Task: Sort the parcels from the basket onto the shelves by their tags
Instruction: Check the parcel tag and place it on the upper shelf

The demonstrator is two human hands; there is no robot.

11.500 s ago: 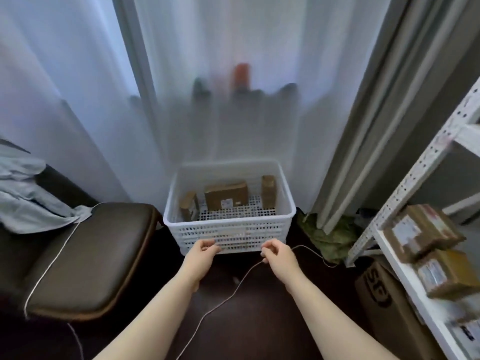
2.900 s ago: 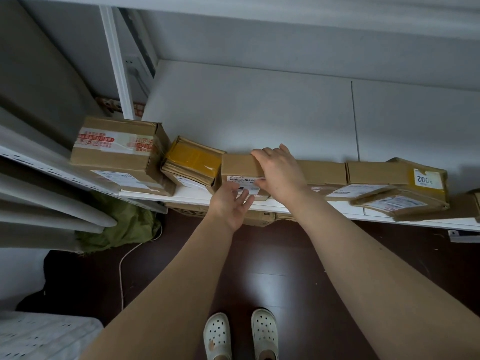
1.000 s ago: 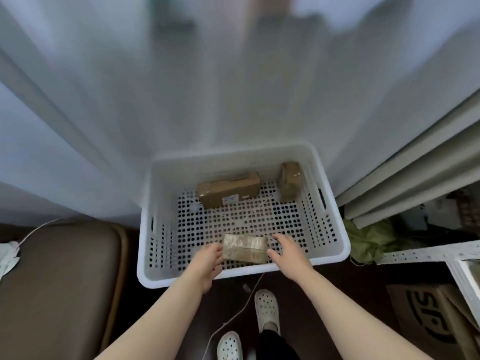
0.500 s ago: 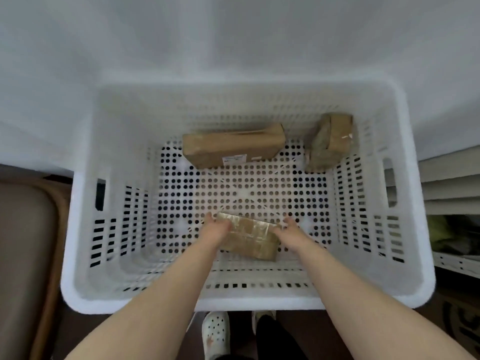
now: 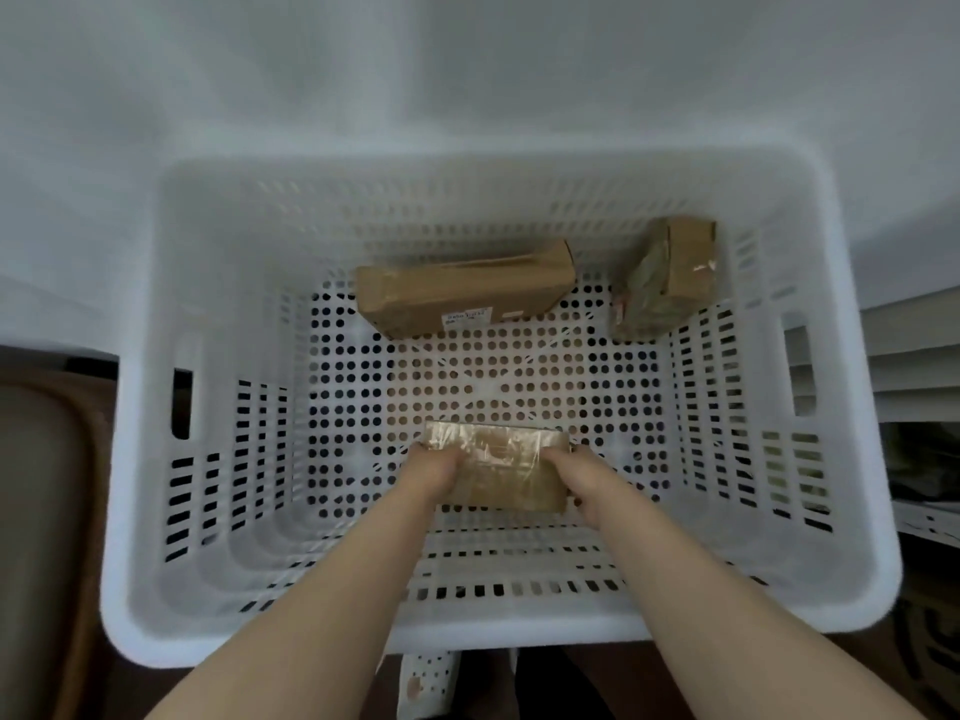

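Inside white basket [image 5: 857, 537]: left hand [image 5: 434, 467] and right hand [image 5: 584, 472] clamped on opposite ends of taped parcel [image 5: 501, 470]; long box [image 5: 465, 288] and small parcel [image 5: 667, 275] against far wall.

Between your hands sits a cardboard parcel [image 5: 501, 472] wrapped in glossy, crinkled clear tape. Beyond your hands, the long parcel [image 5: 465, 288] is matt brown cardboard with a paper label, and the small parcel [image 5: 670, 275] shows shiny tape. The basket [image 5: 156, 407] around them is smooth, perforated white plastic.
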